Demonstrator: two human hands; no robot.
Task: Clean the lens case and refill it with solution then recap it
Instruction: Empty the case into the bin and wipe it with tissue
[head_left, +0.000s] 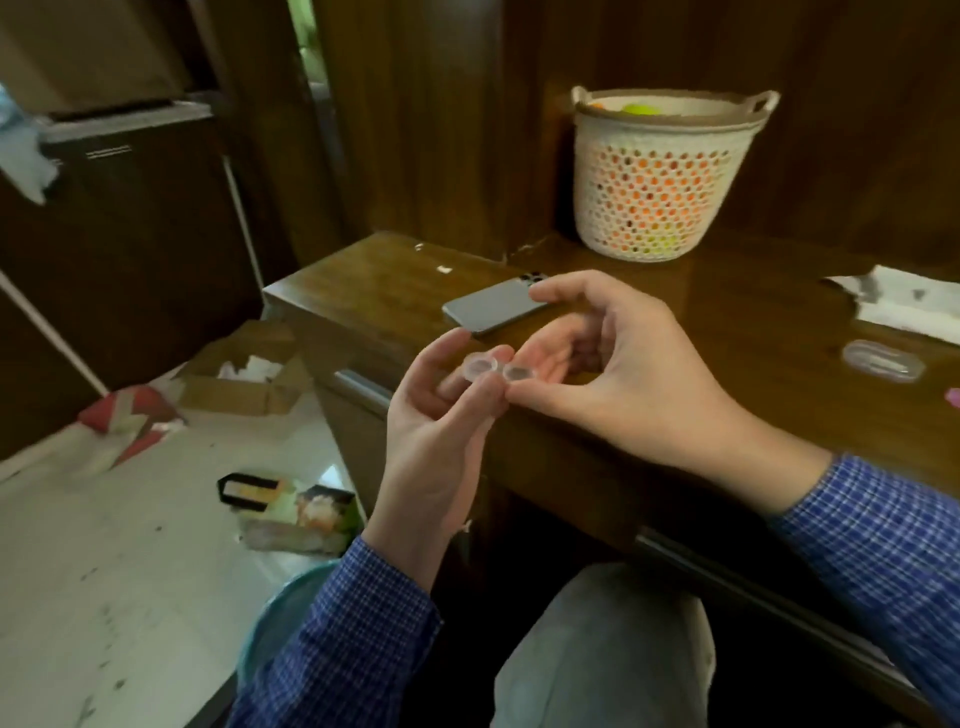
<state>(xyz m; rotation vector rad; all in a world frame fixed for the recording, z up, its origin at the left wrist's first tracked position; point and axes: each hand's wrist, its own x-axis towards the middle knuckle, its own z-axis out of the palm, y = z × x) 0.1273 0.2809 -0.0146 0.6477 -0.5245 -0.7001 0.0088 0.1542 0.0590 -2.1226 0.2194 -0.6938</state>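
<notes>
A small clear lens case (494, 368) with two round wells, both without caps, is held in the air in front of the wooden desk's edge. My left hand (441, 415) pinches its left well between thumb and fingers. My right hand (613, 358) grips the right well with thumb and fingertips, the index finger raised above it. A clear plastic lid or tray (882, 359) lies on the desk at the right. No solution bottle is in view.
A grey phone (496, 310) lies on the wooden desk (374, 280) just behind my hands. A white woven basket (665, 171) stands at the back. Crumpled paper (904, 304) lies far right. Boxes and packets litter the floor at left, beside a teal bin (291, 608).
</notes>
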